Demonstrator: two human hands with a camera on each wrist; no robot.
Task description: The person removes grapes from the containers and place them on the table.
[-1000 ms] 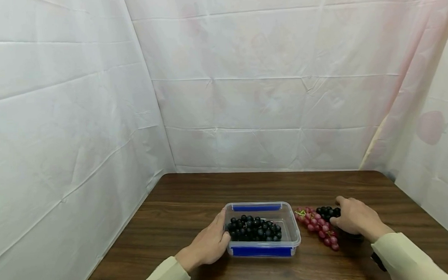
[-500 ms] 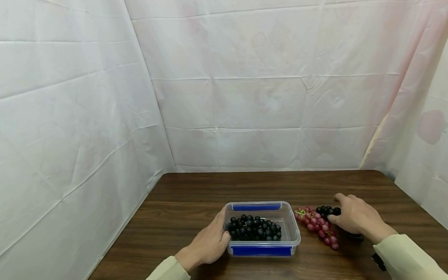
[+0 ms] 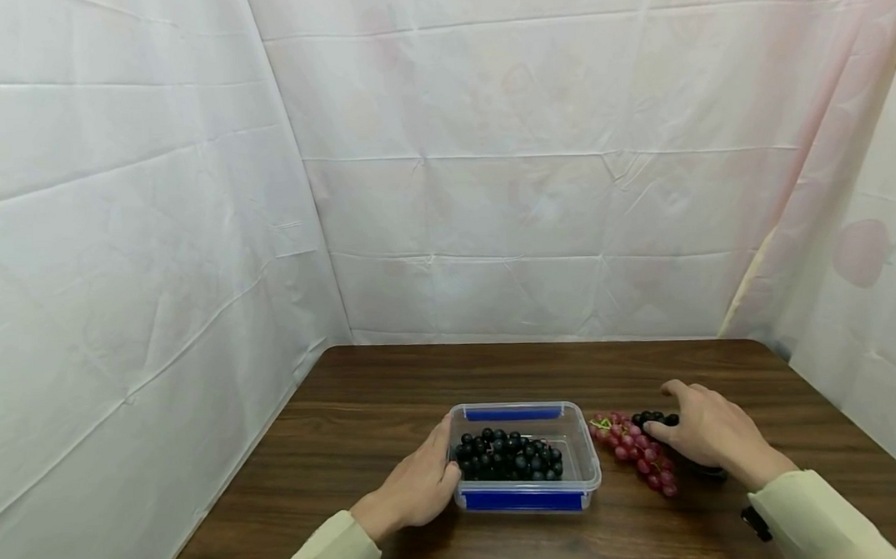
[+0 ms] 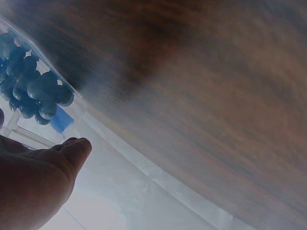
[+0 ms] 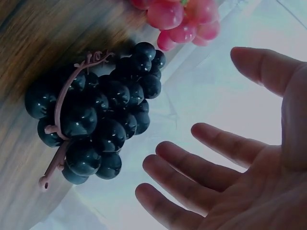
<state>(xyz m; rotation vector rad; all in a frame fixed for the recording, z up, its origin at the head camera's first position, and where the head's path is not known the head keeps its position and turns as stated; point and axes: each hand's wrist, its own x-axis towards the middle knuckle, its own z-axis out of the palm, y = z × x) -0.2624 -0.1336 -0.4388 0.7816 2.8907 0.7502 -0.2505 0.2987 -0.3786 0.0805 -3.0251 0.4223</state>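
My left hand (image 3: 419,485) rests with straight fingers against the left wall of a clear plastic food container (image 3: 593,473) with blue clips. Inside it lies a bunch of black grapes (image 3: 507,456), seen through the wall in the left wrist view. To the right, my right hand (image 3: 713,435) hovers over a second bunch of black grapes (image 5: 110,103), fingers and thumb spread and holding nothing. In the head view this hand hides most of that bunch. A brownish stem runs along it in the right wrist view. Red grapes (image 3: 635,446) lie between the container and the right hand.
A dark wood-grain table (image 3: 542,367) carries everything. Pale cloth sheets (image 3: 451,188) hang behind it and along both sides. The red bunch nearly meets the container's right side and lies against the second black bunch.
My right hand has shifted slightly left and its thumb and fingers have spread over the black grapes. The left hand and the container stay where they were.
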